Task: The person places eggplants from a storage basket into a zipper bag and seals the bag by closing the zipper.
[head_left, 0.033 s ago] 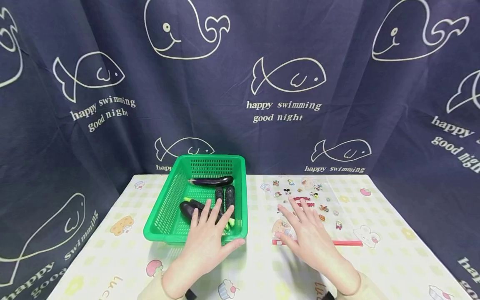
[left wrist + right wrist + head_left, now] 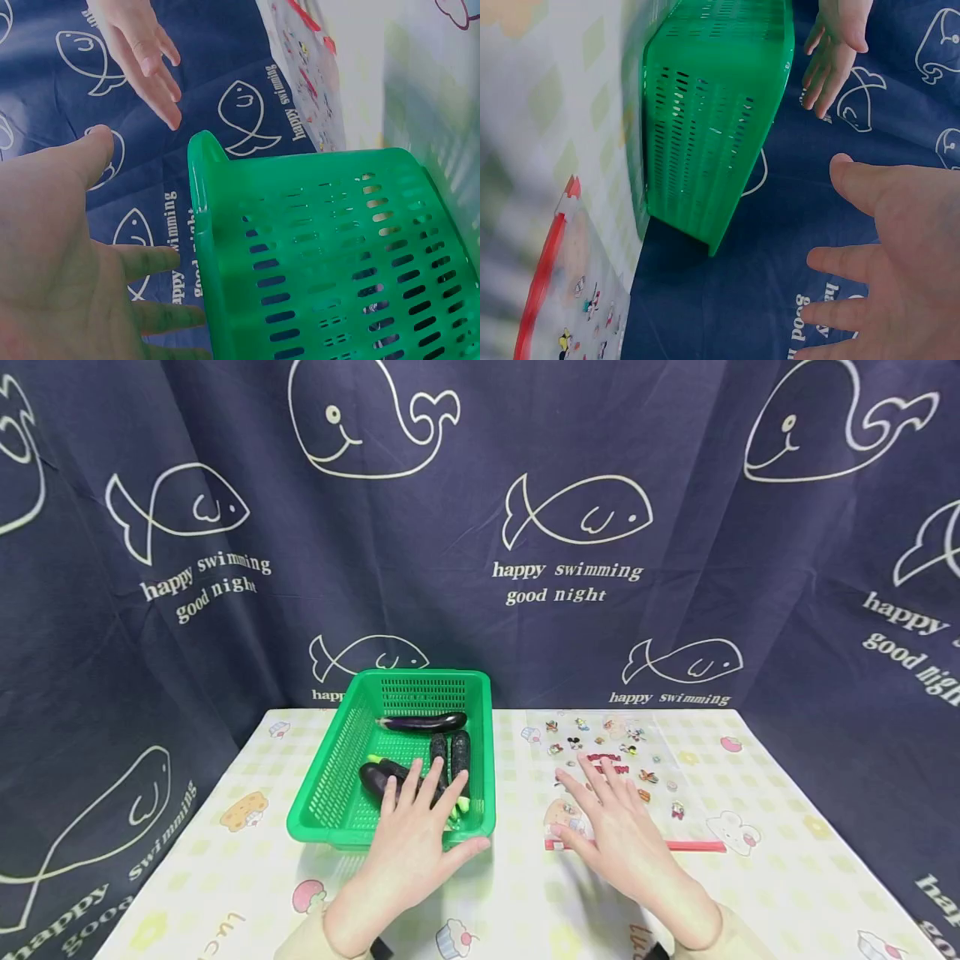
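One left hand (image 2: 411, 847) over green basket (image 2: 330, 836), one right hand (image 2: 626, 839) over clear bag (image 2: 647, 758), fingers (image 2: 428, 787) spread, holding nothing.

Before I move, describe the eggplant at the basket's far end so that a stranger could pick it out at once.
On the pale patterned tablecloth stands a green basket. Inside, near its far wall, lies a long, glossy, dark purple eggplant. It is the vegetable farthest from the head camera and lies crosswise, while the two bumpy dark vegetables just nearer run lengthwise.
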{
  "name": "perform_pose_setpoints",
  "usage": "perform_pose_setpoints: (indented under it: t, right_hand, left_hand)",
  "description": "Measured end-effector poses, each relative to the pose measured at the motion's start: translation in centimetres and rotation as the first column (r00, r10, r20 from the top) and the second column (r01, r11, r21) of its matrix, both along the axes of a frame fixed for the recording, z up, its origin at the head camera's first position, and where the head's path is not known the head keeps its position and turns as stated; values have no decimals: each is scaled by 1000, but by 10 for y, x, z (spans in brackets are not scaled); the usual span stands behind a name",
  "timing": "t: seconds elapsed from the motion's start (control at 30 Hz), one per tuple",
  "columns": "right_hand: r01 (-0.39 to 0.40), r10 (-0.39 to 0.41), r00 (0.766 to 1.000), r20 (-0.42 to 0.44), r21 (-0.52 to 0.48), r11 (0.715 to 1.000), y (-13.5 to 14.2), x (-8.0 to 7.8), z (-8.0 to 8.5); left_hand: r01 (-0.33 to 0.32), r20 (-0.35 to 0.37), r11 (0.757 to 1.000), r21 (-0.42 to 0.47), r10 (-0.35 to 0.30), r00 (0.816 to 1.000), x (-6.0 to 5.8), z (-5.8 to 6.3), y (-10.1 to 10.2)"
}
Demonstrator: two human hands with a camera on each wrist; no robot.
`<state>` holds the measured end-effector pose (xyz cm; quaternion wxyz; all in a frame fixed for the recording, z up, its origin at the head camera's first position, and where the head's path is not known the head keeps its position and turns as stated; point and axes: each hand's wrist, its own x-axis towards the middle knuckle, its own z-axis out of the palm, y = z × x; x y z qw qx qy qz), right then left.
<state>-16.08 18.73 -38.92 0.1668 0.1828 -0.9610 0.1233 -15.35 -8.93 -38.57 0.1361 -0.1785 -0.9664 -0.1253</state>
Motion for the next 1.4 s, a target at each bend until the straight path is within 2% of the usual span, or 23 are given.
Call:
perform_pose_setpoints:
  t: [0.2, 0.43, 0.63, 0.83, 1.03, 1.27, 1.4]
  right_hand:
    - [-22, 22, 1000, -7, -3, 1000, 10, -7, 3]
    - [-127, 127, 992, 6, -19, 992, 45, -25, 9]
    - [-199, 198, 980, 27, 42, 979, 80, -37, 6]
    - [-243, 240, 970, 44, 56, 968, 116, -44, -2]
    - [-286, 287, 958, -10, 81, 955, 149, -53, -18]
    - [-365, 371, 927, -49, 103, 925, 179, -60, -41]
    - [-356, 364, 930, -40, 135, 924, 189, -59, -51]
  left_hand:
    - [24, 14, 1000, 7, -24, 1000, -2, 8, -6]
    - [77, 74, 997, -22, -75, 994, -13, 31, -23]
    - [138, 123, 988, -71, -128, 984, -31, 45, -38]
    - [213, 184, 968, -130, -188, 965, -57, 54, -52]
    - [289, 294, 942, -169, -232, 927, -85, 58, -65]
    - [416, 427, 895, -160, -317, 847, -110, 53, -76]
    - [433, 507, 885, -169, -299, 809, -120, 46, -82]
